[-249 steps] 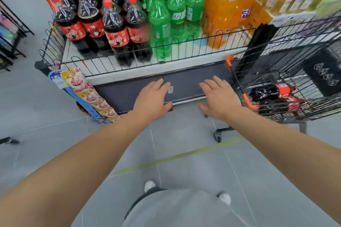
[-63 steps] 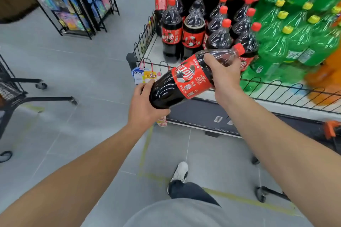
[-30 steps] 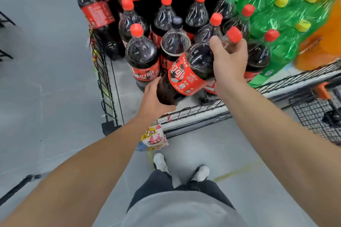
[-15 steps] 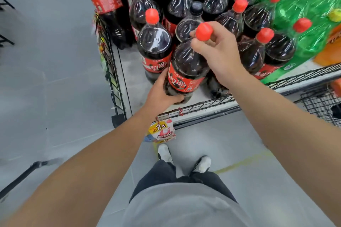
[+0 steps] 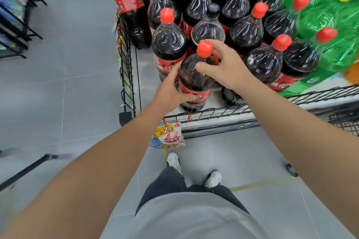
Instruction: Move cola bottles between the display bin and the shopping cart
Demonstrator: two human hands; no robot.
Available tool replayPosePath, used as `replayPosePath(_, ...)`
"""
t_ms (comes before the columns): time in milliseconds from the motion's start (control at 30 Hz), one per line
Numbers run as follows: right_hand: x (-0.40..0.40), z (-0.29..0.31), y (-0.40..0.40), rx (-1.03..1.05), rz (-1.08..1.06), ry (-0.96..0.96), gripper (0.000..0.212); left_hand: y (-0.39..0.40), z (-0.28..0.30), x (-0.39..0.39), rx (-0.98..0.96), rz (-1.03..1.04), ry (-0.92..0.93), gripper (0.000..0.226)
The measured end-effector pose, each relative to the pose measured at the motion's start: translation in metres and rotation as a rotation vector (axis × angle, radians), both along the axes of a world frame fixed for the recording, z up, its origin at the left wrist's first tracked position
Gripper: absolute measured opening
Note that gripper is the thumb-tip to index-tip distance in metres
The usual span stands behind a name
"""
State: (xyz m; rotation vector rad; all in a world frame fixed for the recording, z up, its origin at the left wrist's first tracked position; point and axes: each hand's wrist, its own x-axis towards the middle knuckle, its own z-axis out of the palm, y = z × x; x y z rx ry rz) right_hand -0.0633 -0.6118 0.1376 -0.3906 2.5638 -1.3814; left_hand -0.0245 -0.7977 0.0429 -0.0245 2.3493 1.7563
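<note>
A big cola bottle [image 5: 191, 77] with a red cap and red label stands upright at the front left of the wire display bin [image 5: 209, 113]. My left hand [image 5: 171, 91] wraps around its lower body at the label. My right hand [image 5: 223, 66] holds its shoulder and neck just under the cap. Several more cola bottles [image 5: 169, 44] stand packed behind and beside it. The shopping cart [image 5: 347, 122] shows only as a corner of black mesh at the right edge.
Green soda bottles [image 5: 330, 25] fill the bin to the right of the colas. A snack packet with a price tag [image 5: 171, 137] hangs from the bin's front rail. A black rack [image 5: 15, 15] stands at the far left on grey floor.
The bottle came from tilted over the rail to upright and down onto the bin floor. Both hands stayed on it; my right hand slid from the cap to the shoulder.
</note>
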Motion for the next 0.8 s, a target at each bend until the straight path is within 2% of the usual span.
replayPosePath(67, 0.014, -0.006, 0.004, 0.06, -0.022, 0.032, 0.073, 0.007, -0.001, 0.006, -0.008, 0.052, 0.021, 0.114)
replayPosePath(133, 0.023, -0.009, 0.005, 0.087, -0.003, 0.07, 0.079, 0.015, -0.001, 0.01, -0.002, 0.114, 0.022, 0.118)
replayPosePath(500, 0.017, -0.007, 0.03, 0.193, -0.028, 0.057, 0.087, 0.062, 0.001, 0.014, 0.037, 0.232, 0.075, 0.121)
replayPosePath(800, 0.017, -0.006, 0.041, 0.219, -0.04, 0.069, 0.088, 0.082, 0.002, 0.014, 0.018, 0.244, 0.091, 0.104)
